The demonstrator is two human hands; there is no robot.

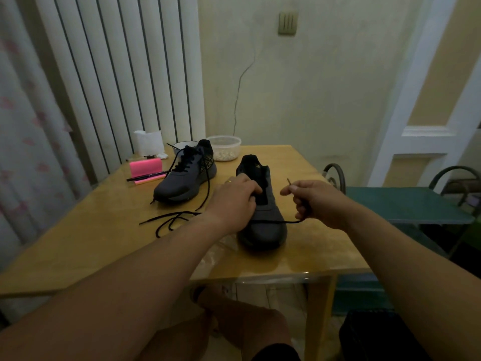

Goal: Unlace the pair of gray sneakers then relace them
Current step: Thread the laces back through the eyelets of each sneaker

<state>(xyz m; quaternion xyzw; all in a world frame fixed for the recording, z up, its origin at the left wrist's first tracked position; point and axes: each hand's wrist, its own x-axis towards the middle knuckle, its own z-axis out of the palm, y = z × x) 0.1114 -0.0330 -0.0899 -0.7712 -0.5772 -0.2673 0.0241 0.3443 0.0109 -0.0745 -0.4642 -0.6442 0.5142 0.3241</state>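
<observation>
On the wooden worktop (78, 243), a pink case (145, 166) lies far left with a black pen (145, 177) against it. Just right stands the laced gray sneaker (186, 175), its lace ends trailing onto the worktop, with a clear tub (225, 148) of pale bits behind it. A looped lace (169, 221) lies left of the left wrist. The left hand (234, 204) has its grip curled on the throat of the unlaced gray sneaker (265, 230), toe toward the person. The right hand (317, 201) keeps a narrow grip, thumb and forefinger pinching a lace strand (291, 222) that crosses the sneaker's forefoot, tip pointing up.
</observation>
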